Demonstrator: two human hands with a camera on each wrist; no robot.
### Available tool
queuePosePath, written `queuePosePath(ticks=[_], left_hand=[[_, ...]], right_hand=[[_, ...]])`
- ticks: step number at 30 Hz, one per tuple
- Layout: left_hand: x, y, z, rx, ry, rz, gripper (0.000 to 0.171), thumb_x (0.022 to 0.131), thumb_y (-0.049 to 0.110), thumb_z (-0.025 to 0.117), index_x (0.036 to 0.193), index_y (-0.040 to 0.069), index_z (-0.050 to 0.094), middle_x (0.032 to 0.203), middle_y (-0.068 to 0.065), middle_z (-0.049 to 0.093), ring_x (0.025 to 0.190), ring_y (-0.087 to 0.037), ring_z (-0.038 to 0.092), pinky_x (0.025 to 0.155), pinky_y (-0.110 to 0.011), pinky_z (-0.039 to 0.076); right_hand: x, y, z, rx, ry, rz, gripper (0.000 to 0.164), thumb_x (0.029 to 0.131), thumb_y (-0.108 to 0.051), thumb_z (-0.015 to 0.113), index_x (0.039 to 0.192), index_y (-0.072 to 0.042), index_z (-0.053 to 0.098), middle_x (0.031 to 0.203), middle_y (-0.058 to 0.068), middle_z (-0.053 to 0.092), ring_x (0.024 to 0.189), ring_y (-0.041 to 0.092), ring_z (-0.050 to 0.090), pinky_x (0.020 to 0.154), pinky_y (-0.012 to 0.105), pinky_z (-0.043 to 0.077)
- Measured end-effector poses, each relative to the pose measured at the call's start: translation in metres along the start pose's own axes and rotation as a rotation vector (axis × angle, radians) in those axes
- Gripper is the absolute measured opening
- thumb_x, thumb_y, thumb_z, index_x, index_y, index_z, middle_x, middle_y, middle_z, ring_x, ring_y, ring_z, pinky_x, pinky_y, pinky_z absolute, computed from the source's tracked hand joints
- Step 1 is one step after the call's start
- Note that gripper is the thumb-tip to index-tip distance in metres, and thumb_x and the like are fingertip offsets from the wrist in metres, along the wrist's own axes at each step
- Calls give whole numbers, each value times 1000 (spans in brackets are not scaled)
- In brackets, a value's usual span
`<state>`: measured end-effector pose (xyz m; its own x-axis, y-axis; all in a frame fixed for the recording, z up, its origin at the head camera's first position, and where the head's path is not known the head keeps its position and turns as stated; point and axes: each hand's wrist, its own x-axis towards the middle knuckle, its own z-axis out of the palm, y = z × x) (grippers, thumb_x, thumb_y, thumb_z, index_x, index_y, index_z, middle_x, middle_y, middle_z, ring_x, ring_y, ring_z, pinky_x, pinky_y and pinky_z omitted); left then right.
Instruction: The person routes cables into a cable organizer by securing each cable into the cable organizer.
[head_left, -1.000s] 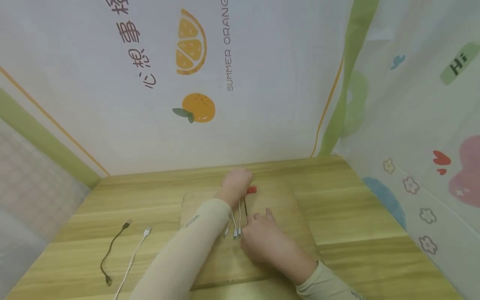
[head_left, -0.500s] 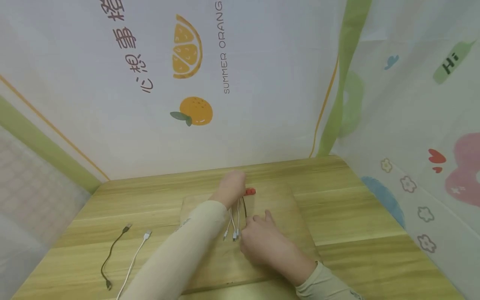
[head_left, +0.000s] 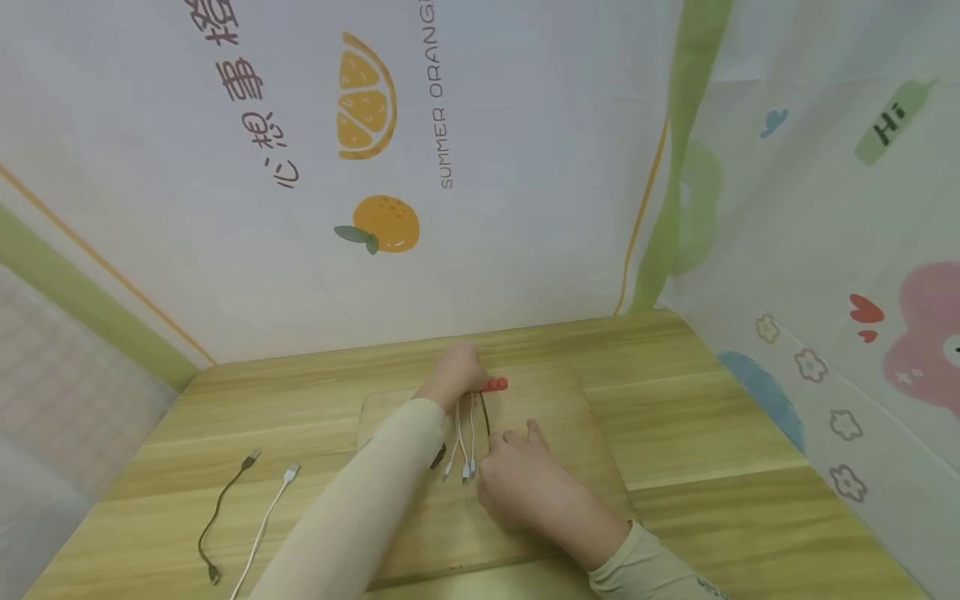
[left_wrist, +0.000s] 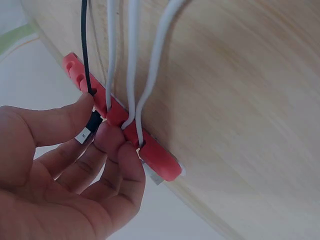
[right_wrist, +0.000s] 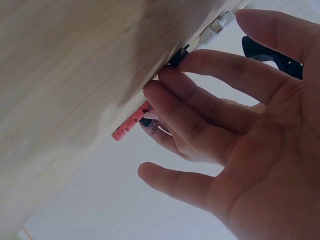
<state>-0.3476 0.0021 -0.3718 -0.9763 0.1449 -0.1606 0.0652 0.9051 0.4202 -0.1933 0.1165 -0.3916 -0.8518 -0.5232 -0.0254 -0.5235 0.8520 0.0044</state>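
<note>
A red cable organizer strip [left_wrist: 160, 162] sits along the far edge of a wooden board [head_left: 547, 392]. Several white cables [left_wrist: 132, 60] and one black cable [left_wrist: 84, 45] run through its slots. My left hand [head_left: 455, 372] is at the strip; its thumb and fingers [left_wrist: 75, 112] pinch the black cable around its plug [left_wrist: 90, 127], just behind the slot. Nearer me, my right hand [head_left: 521, 479] rests on the board at the other end of the black cable. In the right wrist view, its bent fingers [right_wrist: 192, 120] touch the black connector [right_wrist: 177, 57], with the thumb apart.
Left of the board, a loose black cable [head_left: 219, 517] and a loose white cable [head_left: 264, 529] lie on the wooden table [head_left: 720, 417]. White connectors [head_left: 465, 473] lie beside my right hand. A printed curtain [head_left: 525, 208] hangs behind the table.
My left hand has shifted slightly left along the red strip, leaving more of it in sight. My right hand stays in place on the board. The head view has shifted a little.
</note>
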Motion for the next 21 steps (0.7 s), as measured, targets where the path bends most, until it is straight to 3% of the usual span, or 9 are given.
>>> queuePosePath(ticks=[2, 4, 6, 9, 13, 18, 21], left_hand=[[-1, -2, -1, 4, 3, 13, 14, 94, 10, 74, 88, 4, 63, 91, -8, 60, 73, -19, 49, 61, -28, 42], [-2, -6, -1, -3, 4, 34, 12, 94, 10, 75, 93, 3, 66, 92, -7, 63, 75, -19, 52, 64, -28, 46], [-3, -10, -1, -15, 10, 68, 16, 95, 9, 73, 108, 0, 70, 105, -10, 70, 84, -20, 58, 72, -30, 51], [-7, -21, 0, -71, 19, 113, 40, 92, -1, 65, 131, -2, 66, 129, -17, 72, 96, -24, 64, 81, -34, 57], [-16, -37, -1, -157, 27, 135, 49, 93, -2, 63, 142, 0, 61, 125, -17, 72, 100, -26, 67, 83, -38, 59], [-25, -48, -1, -64, 53, 193, 46, 100, 10, 67, 146, 6, 60, 119, -10, 75, 103, -23, 70, 88, -40, 60], [-28, -50, -1, -20, 62, 206, 49, 101, 13, 67, 149, 8, 58, 120, -9, 76, 97, -20, 70, 84, -37, 59]], right_hand=[[1, -1, 0, 0, -11, 2, 25, 99, -32, 67, 90, -12, 79, 126, 14, 73, 121, 34, 68, 116, 74, 40], [2, -1, 0, 15, -29, 13, 25, 99, -32, 66, 89, -13, 78, 129, 14, 72, 125, 34, 67, 118, 74, 38], [2, 0, -1, 38, -46, 32, 26, 100, -33, 65, 92, -12, 78, 133, 14, 71, 129, 34, 65, 120, 74, 34], [2, 1, -2, 65, -51, 53, 29, 99, -34, 64, 102, -9, 78, 135, 14, 70, 132, 34, 63, 122, 74, 32], [1, 1, -7, 73, -27, 37, 37, 99, -34, 64, 118, -4, 75, 135, 14, 68, 132, 34, 63, 122, 74, 33], [0, 0, -9, 92, -35, 32, 38, 100, -33, 64, 122, -5, 74, 135, 14, 68, 133, 34, 62, 122, 75, 30], [0, -2, -8, 91, -40, 30, 38, 100, -33, 64, 123, -5, 74, 135, 14, 69, 133, 34, 62, 122, 76, 30]])
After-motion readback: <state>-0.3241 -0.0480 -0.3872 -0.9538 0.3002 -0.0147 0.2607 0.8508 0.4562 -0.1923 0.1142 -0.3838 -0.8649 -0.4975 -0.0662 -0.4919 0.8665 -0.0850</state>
